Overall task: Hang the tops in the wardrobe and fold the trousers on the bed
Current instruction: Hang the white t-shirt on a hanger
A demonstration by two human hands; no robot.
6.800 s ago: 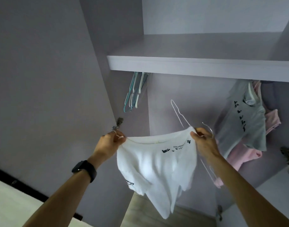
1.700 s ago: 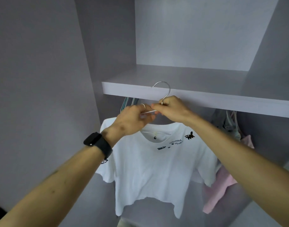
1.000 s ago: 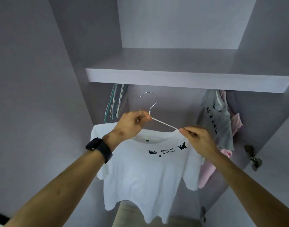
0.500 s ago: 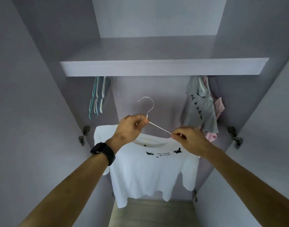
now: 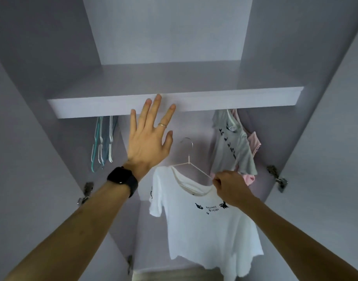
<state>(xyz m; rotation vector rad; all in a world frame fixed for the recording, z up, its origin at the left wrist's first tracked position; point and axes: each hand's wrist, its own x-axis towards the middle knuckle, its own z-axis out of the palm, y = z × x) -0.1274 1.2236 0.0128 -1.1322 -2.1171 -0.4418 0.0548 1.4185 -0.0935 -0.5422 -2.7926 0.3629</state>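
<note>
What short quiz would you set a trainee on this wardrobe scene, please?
1. True or false: the left hand grips the wire hanger.
2. What hangs on that hanger? A) white T-shirt B) pink trousers C) black jacket
3. Which hand pinches the hanger's sloping wire?
Key: 1 false, it is open with fingers spread; 2 A; 3 the right hand.
</note>
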